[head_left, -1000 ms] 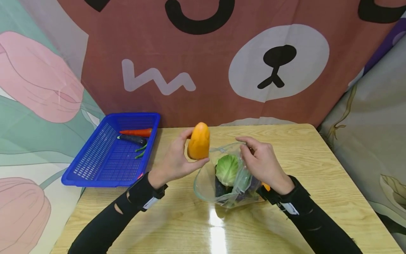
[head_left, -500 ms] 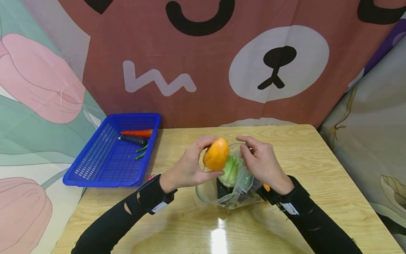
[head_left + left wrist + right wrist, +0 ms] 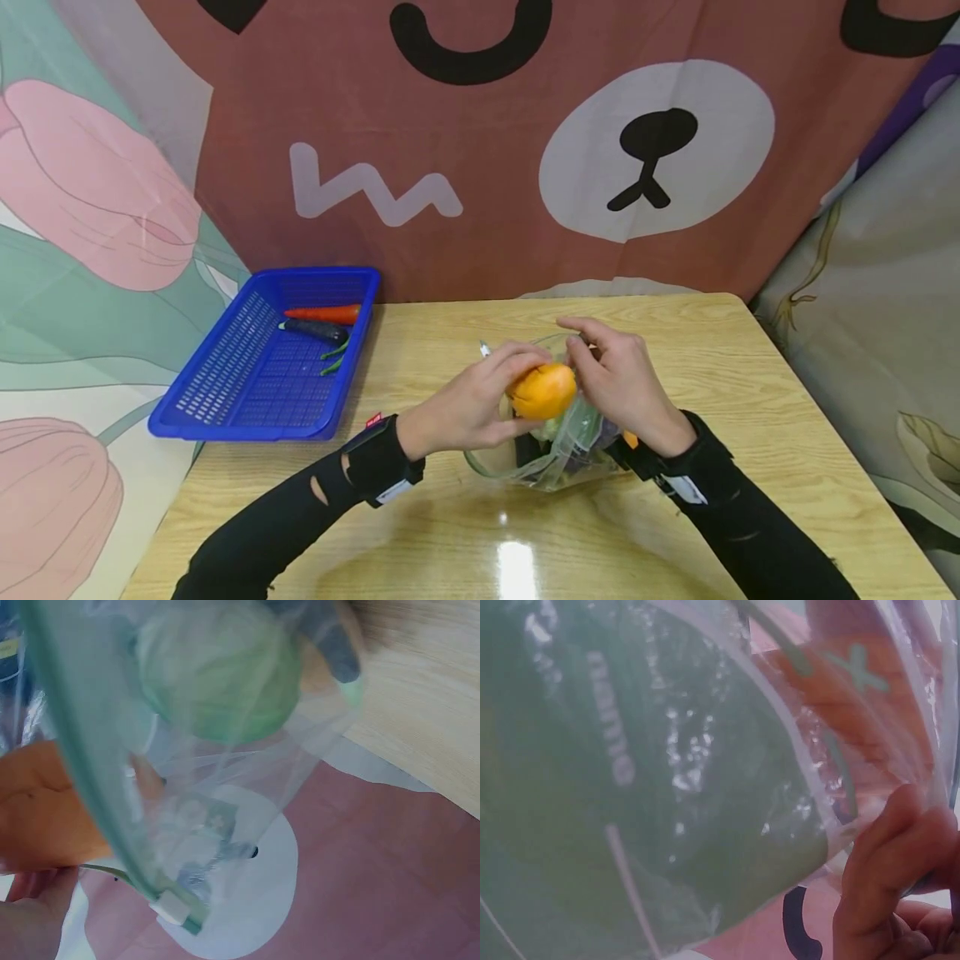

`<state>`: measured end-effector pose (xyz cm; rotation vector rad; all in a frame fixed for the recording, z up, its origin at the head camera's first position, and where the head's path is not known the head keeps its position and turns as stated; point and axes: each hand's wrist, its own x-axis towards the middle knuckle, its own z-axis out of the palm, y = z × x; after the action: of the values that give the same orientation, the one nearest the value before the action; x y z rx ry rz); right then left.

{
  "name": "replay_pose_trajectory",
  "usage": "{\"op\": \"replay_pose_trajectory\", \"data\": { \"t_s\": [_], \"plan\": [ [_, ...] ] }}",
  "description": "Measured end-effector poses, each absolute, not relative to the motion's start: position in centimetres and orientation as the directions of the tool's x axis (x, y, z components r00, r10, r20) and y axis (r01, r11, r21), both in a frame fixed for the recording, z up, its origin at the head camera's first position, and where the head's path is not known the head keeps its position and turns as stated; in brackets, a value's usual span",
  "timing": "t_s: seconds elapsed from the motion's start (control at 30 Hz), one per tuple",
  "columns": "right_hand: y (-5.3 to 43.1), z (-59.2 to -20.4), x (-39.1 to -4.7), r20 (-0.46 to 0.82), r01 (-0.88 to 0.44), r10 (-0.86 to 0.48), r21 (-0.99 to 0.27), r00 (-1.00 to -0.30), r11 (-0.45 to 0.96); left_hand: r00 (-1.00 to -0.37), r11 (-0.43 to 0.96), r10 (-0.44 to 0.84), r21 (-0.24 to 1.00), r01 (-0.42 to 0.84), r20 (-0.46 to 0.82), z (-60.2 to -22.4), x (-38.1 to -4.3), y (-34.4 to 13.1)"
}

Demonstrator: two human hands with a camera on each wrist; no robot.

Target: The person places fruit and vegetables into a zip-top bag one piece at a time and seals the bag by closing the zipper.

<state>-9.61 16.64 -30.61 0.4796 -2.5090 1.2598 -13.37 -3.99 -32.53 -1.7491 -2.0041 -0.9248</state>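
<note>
My left hand point(image 3: 468, 404) grips an oblong, orange-yellow fruit point(image 3: 543, 392) with shallow creases between fingers and thumb. It holds the fruit over the mouth of a clear zip bag point(image 3: 513, 473) with a green-tinted edge. With bent fingers, my right hand point(image 3: 628, 385) pinches the bag's upper rim. Inside the bag sits a pale green cabbage point(image 3: 217, 675), mostly hidden behind the fruit in the head view. Dark produce point(image 3: 527, 448) lies beside it. A white slider point(image 3: 171, 907) shows at the end of the bag's green seal in the left wrist view.
To the left, a blue plastic basket point(image 3: 243, 429) holds a carrot point(image 3: 326, 315), a small eggplant point(image 3: 315, 330) and green peppers point(image 3: 332, 365). Something orange point(image 3: 630, 439) shows by my right wrist. A printed cloth point(image 3: 480, 258) hangs behind the wooden table point(image 3: 420, 533).
My left hand has moved right and down, bringing the fruit from left of the bag to over its mouth and tipping it sideways. The right hand keeps its place at the rim.
</note>
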Motion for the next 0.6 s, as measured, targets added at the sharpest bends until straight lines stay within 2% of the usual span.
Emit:
{"op": "replay_pose_trajectory", "data": {
  "t_s": [0.1, 0.3, 0.4, 0.6],
  "plan": [
    [16.6, -30.5, -9.6, 0.408, -0.422, -0.160, -0.708, -0.899, 0.566, -0.223, 0.128, 0.783, 0.200, 0.971, 0.581, -32.7, -13.4, -4.0],
    [16.4, -30.0, -9.6, 0.416, -0.424, -0.156, -0.696, -0.896, 0.579, -0.264, 0.339, 0.797, -0.040, 0.940, 0.543, -33.0, -13.4, -3.8],
    [16.5, -29.6, -9.7, 0.429, -0.426, -0.139, -0.701, -0.893, 0.572, -0.324, 0.437, 0.788, -0.105, 0.894, 0.523, -33.2, -13.4, -3.7],
    [16.6, -28.7, -9.6, 0.457, -0.454, -0.139, -0.709, -0.878, 0.539, -0.472, 0.570, 0.779, -0.151, 0.808, 0.413, -33.5, -13.3, -3.3]
  ]
}}
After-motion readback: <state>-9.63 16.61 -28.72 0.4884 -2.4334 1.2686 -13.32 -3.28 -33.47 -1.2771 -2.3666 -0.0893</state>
